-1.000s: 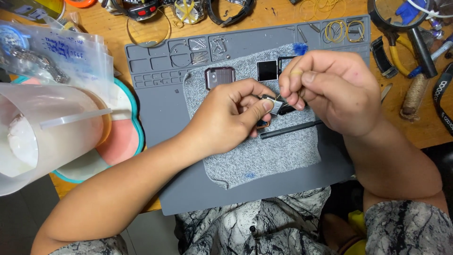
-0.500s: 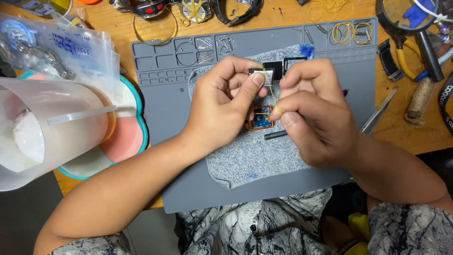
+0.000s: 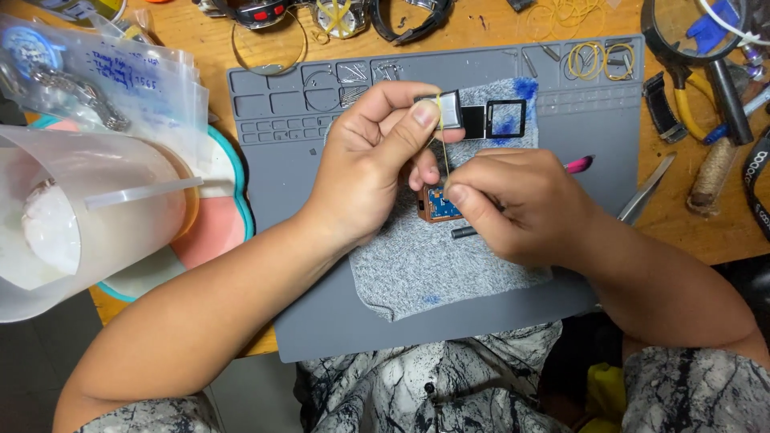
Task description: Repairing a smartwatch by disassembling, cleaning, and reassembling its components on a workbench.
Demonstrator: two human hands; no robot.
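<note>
Left hand: my left hand (image 3: 365,172) is raised over the grey mat, its fingers (image 3: 417,120) pinched shut on a small rectangular watch case (image 3: 446,110) with a pale glass face, thumb pressing on the near edge.
Right hand: my right hand (image 3: 521,204) sits just right of and nearer than the left, fingers closed on the lower end of a thin yellow elastic band (image 3: 442,140) that runs taut up to the watch case.
Watch case: held at the far middle of the mat, just left of a black square frame (image 3: 505,118) lying on the cloth.
Circuit module: a small brown-edged blue circuit module (image 3: 439,204) lies on the cloth between my two hands, touching or nearly touching my right fingers; I cannot tell which.
Work surface: a grey speckled cloth (image 3: 425,265) spread on a grey silicone mat (image 3: 321,313), which lies on the wooden desk (image 3: 200,40).
Left side: a clear plastic cup (image 3: 88,216) tipped on its side over a pink and teal tray (image 3: 212,232), with clear plastic bags (image 3: 104,72) beyond it.
Right side: metal tweezers (image 3: 646,190) lie on the mat's right edge; a pink-tipped tool (image 3: 579,164) shows just past my right knuckles.
Far right: yellow rubber bands (image 3: 597,58) rest in the mat's far compartments, near a magnifying glass (image 3: 690,32).
</note>
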